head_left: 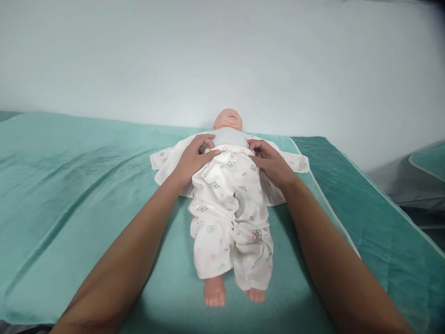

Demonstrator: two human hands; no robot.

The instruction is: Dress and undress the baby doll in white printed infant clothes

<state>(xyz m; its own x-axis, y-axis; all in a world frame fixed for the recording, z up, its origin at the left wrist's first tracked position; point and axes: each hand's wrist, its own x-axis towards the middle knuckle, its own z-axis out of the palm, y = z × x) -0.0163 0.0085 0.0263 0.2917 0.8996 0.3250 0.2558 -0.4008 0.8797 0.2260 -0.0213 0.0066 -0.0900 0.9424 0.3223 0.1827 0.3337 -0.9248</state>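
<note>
A baby doll (227, 119) lies on its back on a teal sheet (76, 185), head toward the wall, bare feet toward me. It wears white printed trousers (225, 218), and an open white printed top (167, 160) is spread under it. My left hand (194, 160) grips the trouser waistband at the doll's left side as I see it. My right hand (271, 162) pinches the waistband on the other side. The doll's grey torso (229, 137) shows above the waistband.
A white wall (222, 60) rises right behind the doll's head. The teal sheet covers a wide padded surface; a darker teal cover (365, 204) lies to the right. Another teal-covered surface (429, 160) stands at the far right across a gap.
</note>
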